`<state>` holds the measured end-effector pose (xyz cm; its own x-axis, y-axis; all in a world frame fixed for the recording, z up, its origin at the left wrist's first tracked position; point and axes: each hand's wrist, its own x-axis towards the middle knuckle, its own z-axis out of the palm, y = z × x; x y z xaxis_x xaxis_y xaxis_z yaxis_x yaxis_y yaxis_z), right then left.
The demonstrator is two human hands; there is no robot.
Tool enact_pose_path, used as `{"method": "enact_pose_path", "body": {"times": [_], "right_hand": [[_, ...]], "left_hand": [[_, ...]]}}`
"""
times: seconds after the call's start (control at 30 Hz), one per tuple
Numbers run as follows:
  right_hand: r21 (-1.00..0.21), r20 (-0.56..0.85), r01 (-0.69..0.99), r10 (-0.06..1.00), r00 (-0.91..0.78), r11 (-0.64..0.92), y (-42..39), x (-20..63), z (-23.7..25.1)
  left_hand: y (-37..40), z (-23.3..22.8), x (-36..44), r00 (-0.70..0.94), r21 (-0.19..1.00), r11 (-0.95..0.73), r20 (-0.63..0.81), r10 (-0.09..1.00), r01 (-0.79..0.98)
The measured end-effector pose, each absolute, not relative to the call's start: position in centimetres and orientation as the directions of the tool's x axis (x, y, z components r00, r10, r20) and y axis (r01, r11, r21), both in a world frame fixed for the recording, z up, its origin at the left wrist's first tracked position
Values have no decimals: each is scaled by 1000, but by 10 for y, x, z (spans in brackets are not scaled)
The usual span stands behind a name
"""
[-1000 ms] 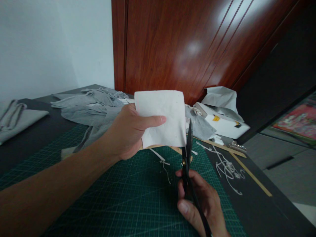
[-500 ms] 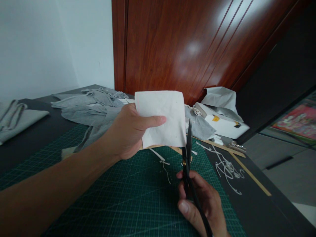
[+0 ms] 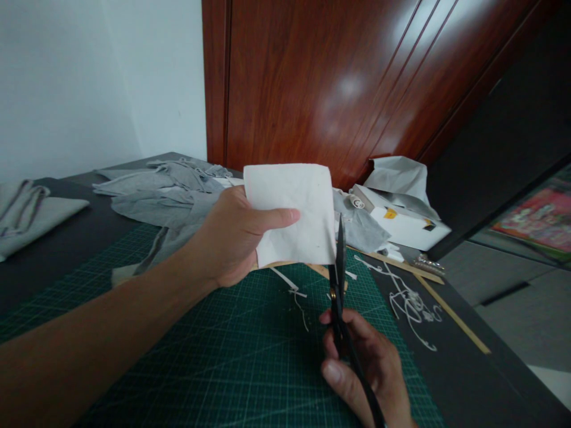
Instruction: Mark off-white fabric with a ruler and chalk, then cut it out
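My left hand (image 3: 236, 238) grips a white, roughly square piece of fabric (image 3: 298, 190) by its left side, thumb lying across the front and the other fingers hidden behind. My right hand (image 3: 368, 362) is closed around the handles of black scissors (image 3: 341, 321), which point upward. Their blades are slightly apart at the lower right corner of the fabric, along its right edge. Whether the blades have cut into it I cannot tell. Both hands are above a green cutting mat (image 3: 250, 356), where thin white scraps and a thread (image 3: 301, 306) lie.
Crumpled grey cloth (image 3: 165, 184) lies at the back left, folded cloth (image 3: 40, 214) at the far left. A white box (image 3: 401, 223) stands at the back right. Tangled white cord (image 3: 413, 303) and a wooden ruler-like strip (image 3: 455, 315) lie right of the mat. Behind rises a brown wooden panel (image 3: 303, 89).
Almost nothing differs. The scissors' blades have shifted very slightly to the left at the fabric's corner; my left hand and the fabric are held still.
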<state>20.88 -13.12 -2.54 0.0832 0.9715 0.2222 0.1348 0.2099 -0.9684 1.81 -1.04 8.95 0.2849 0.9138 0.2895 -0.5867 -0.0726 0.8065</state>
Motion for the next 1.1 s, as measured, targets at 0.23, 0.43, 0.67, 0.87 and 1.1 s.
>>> {"method": "enact_pose_path", "body": {"times": [0.23, 0.43, 0.67, 0.87, 1.1], "right_hand": [[-957, 238, 192, 966, 98, 216, -131, 210, -26], [-947, 256, 224, 961, 101, 229, -131, 211, -26], [-945, 272, 219, 956, 109, 244, -132, 211, -27], [-940, 274, 236, 956, 101, 245, -132, 211, -25], [-937, 268, 260, 957, 111, 232, -132, 211, -26]], "left_hand": [[-11, 90, 17, 282, 817, -77, 284, 917, -572], [-12, 90, 16, 275, 822, -82, 281, 919, -563], [-12, 91, 19, 257, 819, -78, 266, 929, -568], [-13, 91, 18, 258, 821, -65, 252, 933, -567], [-13, 90, 17, 273, 817, -68, 268, 924, -573]]}}
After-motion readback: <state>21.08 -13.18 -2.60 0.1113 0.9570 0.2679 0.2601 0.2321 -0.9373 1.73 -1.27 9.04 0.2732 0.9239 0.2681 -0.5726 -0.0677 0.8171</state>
